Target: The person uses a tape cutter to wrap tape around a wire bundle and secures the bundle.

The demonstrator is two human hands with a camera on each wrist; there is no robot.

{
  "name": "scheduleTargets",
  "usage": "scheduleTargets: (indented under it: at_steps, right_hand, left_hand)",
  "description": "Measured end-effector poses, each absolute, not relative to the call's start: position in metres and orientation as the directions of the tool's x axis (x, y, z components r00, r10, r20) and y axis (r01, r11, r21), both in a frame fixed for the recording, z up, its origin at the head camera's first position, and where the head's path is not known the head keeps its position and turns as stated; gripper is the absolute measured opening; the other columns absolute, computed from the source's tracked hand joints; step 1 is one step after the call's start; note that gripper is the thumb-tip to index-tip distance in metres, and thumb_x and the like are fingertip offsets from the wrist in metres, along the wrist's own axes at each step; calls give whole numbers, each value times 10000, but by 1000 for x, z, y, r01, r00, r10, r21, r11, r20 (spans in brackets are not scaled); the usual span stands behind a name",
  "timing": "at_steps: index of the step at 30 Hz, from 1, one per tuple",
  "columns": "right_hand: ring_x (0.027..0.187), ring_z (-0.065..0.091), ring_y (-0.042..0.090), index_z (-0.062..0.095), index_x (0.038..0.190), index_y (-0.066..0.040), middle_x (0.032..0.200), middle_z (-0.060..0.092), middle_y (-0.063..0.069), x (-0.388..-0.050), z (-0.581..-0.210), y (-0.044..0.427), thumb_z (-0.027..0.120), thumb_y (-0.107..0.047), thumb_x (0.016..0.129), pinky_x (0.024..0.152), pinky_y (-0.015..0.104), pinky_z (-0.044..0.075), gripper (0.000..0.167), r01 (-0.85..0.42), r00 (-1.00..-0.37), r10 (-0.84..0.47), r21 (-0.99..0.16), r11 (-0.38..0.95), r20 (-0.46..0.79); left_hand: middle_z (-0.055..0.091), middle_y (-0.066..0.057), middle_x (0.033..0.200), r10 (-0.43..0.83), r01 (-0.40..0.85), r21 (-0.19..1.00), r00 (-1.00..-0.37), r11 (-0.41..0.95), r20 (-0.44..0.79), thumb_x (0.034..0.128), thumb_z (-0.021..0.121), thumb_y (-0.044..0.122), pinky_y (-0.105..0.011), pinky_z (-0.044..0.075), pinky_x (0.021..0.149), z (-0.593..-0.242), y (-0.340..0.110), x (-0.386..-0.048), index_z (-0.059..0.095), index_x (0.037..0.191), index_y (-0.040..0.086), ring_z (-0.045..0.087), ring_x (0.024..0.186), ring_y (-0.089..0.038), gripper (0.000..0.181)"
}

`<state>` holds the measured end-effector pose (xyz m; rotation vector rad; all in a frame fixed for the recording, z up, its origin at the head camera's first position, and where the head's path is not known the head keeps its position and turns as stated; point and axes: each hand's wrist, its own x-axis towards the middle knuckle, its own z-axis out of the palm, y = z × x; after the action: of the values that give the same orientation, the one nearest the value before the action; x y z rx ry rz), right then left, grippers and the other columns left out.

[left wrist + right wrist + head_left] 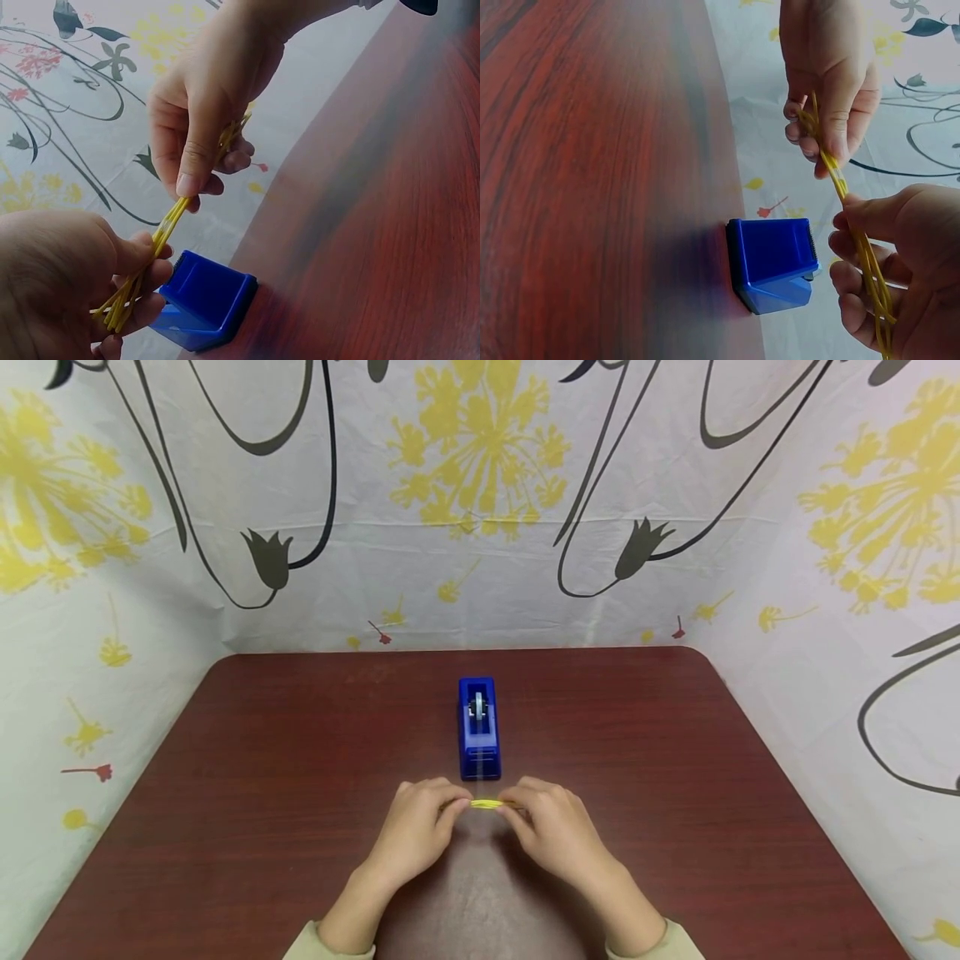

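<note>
Both hands hold a bundle of thin yellow strands [486, 804] stretched crosswise in front of a blue tape dispenser [480, 764]. My left hand [416, 827] pinches one end between thumb and fingers, and my right hand [553, 827] pinches the other. In the left wrist view, the bundle [159, 236] fans out past the left fingers. A shiny, clear patch like tape [838, 178] lies on the strands between the hands in the right wrist view. The bundle is held above the table; parts of it are hidden by the fingers.
The dispenser stands on a dark red-brown table [337, 735], just beyond the hands, with a roll [478, 704] in it. A white cloth with yellow and grey flower prints [480, 585] rises along the table's back and sides.
</note>
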<state>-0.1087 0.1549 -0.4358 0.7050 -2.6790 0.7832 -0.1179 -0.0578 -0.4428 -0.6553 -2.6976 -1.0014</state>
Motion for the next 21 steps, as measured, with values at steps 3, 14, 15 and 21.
scheduleTargets:
  at_steps: [3, 14, 15, 21]
  right_hand:
    - [689, 602, 23, 776, 986, -106, 843, 686, -78, -109, -435, 154, 797, -148, 879, 609, 232, 511, 117, -523, -846, -384, -436, 733, 369]
    - [652, 553, 4, 773, 969, -118, 811, 678, -95, -110, -436, 151, 766, -92, 896, 613, 262, 506, 78, -570, -813, -426, -391, 723, 397]
    - [654, 558, 4, 774, 962, -120, 805, 679, -96, -110, -436, 151, 771, -88, 890, 620, 272, 510, 79, -576, -807, -426, -385, 721, 410]
    - [662, 572, 12, 777, 945, -129, 797, 682, -101, -112, -438, 152, 782, -85, 875, 631, 305, 509, 83, -604, -777, -422, -363, 710, 467]
  left_hand:
    - [669, 114, 810, 332, 469, 574, -882, 671, 333, 912, 741, 112, -329, 366, 754, -443, -57, -118, 789, 944, 137, 519, 668, 9, 63]
    - [679, 108, 827, 333, 475, 571, -879, 670, 341, 908, 748, 121, -334, 372, 763, -444, -55, -117, 789, 956, 144, 534, 682, 10, 68]
    - [680, 112, 830, 332, 472, 575, -881, 668, 337, 913, 745, 130, -336, 370, 770, -444, -56, -117, 789, 961, 150, 531, 681, 13, 68]
    - [680, 116, 825, 320, 476, 570, -877, 670, 357, 956, 707, 168, -366, 370, 803, -443, -56, -117, 788, 965, 149, 558, 696, -11, 84]
